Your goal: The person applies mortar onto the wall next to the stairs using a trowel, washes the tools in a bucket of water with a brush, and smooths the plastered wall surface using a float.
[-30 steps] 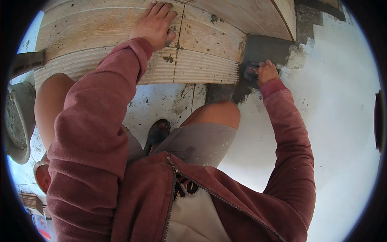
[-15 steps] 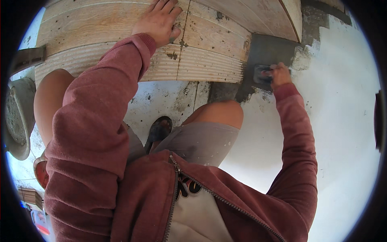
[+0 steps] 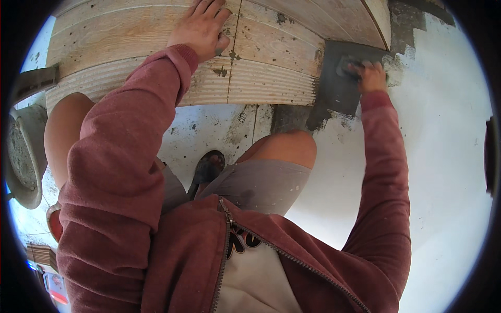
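Note:
My right hand (image 3: 372,76) is closed round the handle of a small float trowel (image 3: 348,68). The tool's flat face lies against a patch of wet grey mortar (image 3: 338,94) on the white wall, beside the end of the steps. My left hand (image 3: 201,28) rests with fingers spread on a wood-look stair tile (image 3: 125,41) spotted with mortar. Below that hand runs the tile's ribbed front edge (image 3: 271,81). What the left fingertips touch is partly cut off by the top of the picture.
A bucket (image 3: 26,151) with grey mortar inside stands at the far left, near a dark bar-shaped object (image 3: 36,83). Stacked brown tiles (image 3: 42,255) lie at the lower left. The riser of a higher step (image 3: 334,21) rises at the top. White floor tiles (image 3: 209,125) are stained.
My right hand has slid the float trowel up and slightly right over the mortar patch. My left hand stays on the stair tile, almost unmoved.

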{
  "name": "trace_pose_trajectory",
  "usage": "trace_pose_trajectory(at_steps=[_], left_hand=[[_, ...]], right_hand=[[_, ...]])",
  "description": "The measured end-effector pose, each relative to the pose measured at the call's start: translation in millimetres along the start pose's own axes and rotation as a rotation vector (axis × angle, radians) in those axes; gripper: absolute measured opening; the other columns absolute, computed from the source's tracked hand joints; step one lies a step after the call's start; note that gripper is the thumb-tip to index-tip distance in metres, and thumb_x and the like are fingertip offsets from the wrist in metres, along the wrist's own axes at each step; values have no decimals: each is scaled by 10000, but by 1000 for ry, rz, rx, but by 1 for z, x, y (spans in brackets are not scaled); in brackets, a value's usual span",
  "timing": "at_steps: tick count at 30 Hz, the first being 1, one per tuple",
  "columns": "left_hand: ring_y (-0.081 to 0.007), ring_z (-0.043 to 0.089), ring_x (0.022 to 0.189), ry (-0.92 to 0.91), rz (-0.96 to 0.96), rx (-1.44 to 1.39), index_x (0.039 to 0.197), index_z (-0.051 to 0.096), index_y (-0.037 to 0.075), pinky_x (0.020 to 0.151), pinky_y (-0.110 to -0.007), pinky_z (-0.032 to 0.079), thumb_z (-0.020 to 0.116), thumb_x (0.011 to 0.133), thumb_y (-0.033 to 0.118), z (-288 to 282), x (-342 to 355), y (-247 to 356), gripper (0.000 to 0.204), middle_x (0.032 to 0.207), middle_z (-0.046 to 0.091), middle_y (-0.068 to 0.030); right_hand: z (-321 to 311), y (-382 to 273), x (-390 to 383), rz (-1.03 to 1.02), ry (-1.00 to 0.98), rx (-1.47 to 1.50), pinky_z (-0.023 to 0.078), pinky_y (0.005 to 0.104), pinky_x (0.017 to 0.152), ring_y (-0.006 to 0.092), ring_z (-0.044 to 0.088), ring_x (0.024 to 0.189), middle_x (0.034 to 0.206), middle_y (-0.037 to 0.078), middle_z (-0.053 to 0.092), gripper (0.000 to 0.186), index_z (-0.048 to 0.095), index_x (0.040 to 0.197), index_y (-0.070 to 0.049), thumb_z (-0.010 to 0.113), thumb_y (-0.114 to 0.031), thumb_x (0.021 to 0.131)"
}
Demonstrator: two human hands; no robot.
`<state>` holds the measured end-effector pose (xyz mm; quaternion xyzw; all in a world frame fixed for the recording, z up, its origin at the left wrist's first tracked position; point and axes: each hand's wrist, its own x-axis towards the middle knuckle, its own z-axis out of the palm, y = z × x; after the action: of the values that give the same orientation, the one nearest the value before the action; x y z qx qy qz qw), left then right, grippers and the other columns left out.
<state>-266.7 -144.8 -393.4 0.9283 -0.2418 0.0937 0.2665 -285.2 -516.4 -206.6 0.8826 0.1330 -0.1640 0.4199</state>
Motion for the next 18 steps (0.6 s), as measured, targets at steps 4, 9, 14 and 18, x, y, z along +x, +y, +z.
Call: trace_pose_trajectory(at_steps=[4, 9, 14, 18], left_hand=[[-287, 322, 1217, 28, 23, -8, 1152, 452, 61, 1069, -391, 217, 539, 726, 212, 5, 3, 2, 460, 1275, 391, -121], [-294, 329, 1210, 23, 25, -43, 1142, 454, 59, 1068, -394, 219, 539, 700, 198, -1, -2, -4, 471, 1266, 394, -129], [-295, 332, 1206, 30, 0, -59, 1130, 465, 53, 1068, -395, 218, 518, 698, 191, 2, -3, -6, 457, 1259, 396, -133], [-294, 322, 1213, 41, 1, -70, 1122, 474, 48, 1072, -393, 210, 507, 700, 192, 8, -1, -6, 447, 1258, 397, -133]], right_hand=[[40, -21, 23, -51, 37, -100, 424, 342, 778, 215, 495, 903, 931, 0, 570, 371, 624, 1012, -369, 529, -118, 756], [35, -46, -4, -162, -193, -81, 429, 346, 791, 234, 482, 912, 956, 3, 548, 486, 605, 1039, -351, 594, -57, 652], [31, -62, -57, -338, -355, 18, 403, 319, 808, 219, 464, 912, 942, -14, 554, 422, 642, 950, -369, 582, -64, 663], [23, -50, -20, -311, -368, -156, 403, 323, 781, 219, 475, 920, 958, -3, 563, 373, 621, 1024, -382, 496, -130, 779]])
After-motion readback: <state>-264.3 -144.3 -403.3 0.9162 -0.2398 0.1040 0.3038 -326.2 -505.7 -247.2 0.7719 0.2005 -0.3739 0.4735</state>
